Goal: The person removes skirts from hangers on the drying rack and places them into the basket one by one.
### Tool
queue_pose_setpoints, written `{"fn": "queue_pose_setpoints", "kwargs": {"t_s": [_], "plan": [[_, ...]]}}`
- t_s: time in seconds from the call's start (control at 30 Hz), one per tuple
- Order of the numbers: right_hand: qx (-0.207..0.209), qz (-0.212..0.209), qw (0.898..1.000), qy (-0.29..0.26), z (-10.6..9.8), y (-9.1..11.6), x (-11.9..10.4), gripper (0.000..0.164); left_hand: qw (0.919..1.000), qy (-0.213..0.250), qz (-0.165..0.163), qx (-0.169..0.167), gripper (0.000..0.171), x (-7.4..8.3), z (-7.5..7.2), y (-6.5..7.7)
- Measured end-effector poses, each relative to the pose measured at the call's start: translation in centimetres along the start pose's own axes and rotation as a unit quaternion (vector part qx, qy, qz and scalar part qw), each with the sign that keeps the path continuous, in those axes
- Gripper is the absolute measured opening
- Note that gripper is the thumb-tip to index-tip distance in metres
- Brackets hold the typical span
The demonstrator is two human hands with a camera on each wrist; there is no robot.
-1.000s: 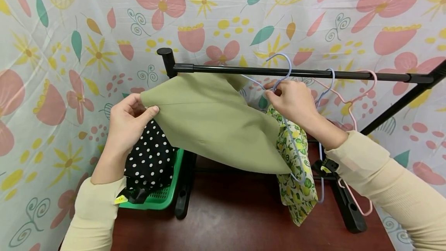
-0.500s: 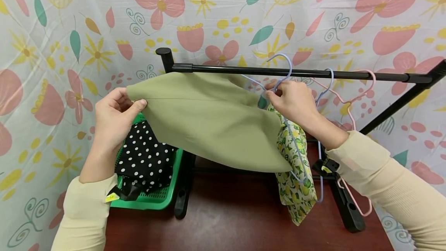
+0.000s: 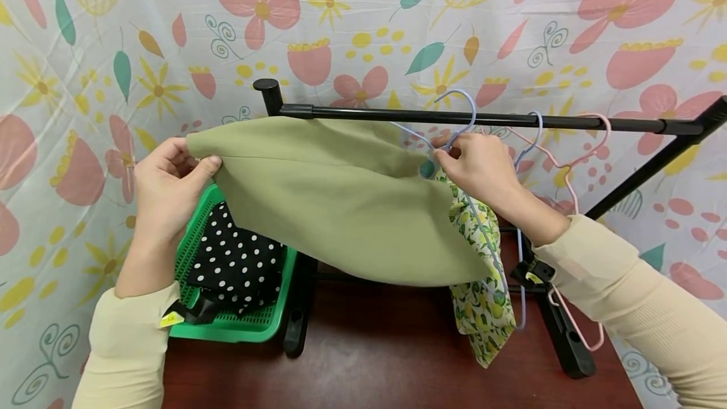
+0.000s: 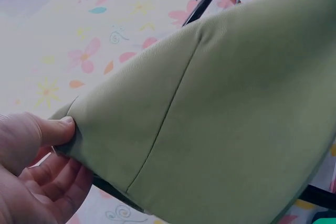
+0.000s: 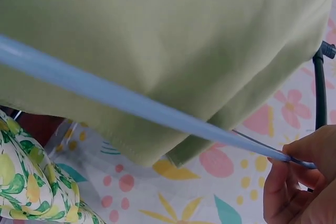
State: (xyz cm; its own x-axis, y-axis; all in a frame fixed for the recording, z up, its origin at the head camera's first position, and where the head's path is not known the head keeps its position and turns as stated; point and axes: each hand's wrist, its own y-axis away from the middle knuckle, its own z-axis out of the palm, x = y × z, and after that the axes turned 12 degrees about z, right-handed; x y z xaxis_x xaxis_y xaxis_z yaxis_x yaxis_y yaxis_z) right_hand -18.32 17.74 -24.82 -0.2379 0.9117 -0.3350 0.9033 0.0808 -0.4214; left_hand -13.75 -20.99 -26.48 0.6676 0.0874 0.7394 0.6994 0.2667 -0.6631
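Head view: the plain olive-green fabric garment (image 3: 335,207) spreads beneath the black tubular rail (image 3: 369,115). Thumb and fingers of the left hand (image 3: 165,188) pinch its corner; the right hand (image 3: 477,160) pinches the slim light-blue hanger (image 5: 126,102) near its neck. The garment looks light, soft, hardly fragile, perhaps slightly slippery; its seamed edge seems the surest hold. Compared with a second ago, the left hand sits farther left, uncovering more of the green perforated basket (image 3: 241,336).
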Motion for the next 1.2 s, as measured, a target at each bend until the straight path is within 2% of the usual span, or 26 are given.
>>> {"fn": "queue_pose_setpoints", "kwargs": {"t_s": [0.23, 0.37, 0.53, 0.63, 0.77, 0.9, 1.07, 1.2], "plan": [[-0.004, -0.006, 1.000, -0.011, 0.1, -0.1, -0.1, 0.021, 0.9995, 0.006, -0.011, 0.030, 0.014, 0.4, -0.3, -0.6], [-0.005, -0.005, 1.000, -0.011, 0.1, -0.1, -0.2, 0.021, 0.9990, 0.004, -0.012, 0.043, 0.014, 0.8, -0.6, -1.0], [-0.003, -0.005, 1.000, -0.005, 0.0, 0.0, -0.4, 0.030, 0.9979, -0.007, -0.009, 0.064, 0.013, 1.1, -1.7, -1.4], [0.002, -0.008, 1.000, -0.007, -0.2, -0.1, -0.6, 0.026, 0.9962, -0.016, -0.017, 0.083, 0.013, 1.1, -2.6, -1.6], [0.006, -0.013, 1.000, -0.016, -0.5, -0.1, -0.7, 0.018, 0.9922, -0.017, -0.045, 0.115, 0.013, 1.0, -3.9, -1.7], [0.012, -0.022, 0.999, -0.022, -0.9, -0.3, -0.8, 0.018, 0.9871, -0.015, -0.076, 0.140, 0.014, 0.8, -5.3, -1.9], [0.026, -0.035, 0.999, -0.021, -1.4, -0.5, -1.1, 0.029, 0.9810, -0.022, -0.100, 0.165, 0.016, 0.3, -6.9, -2.2], [0.025, -0.035, 0.999, -0.018, -1.7, -0.6, -1.3, 0.035, 0.9710, -0.058, -0.134, 0.189, 0.017, 0.0, -8.1, -2.2]]}}
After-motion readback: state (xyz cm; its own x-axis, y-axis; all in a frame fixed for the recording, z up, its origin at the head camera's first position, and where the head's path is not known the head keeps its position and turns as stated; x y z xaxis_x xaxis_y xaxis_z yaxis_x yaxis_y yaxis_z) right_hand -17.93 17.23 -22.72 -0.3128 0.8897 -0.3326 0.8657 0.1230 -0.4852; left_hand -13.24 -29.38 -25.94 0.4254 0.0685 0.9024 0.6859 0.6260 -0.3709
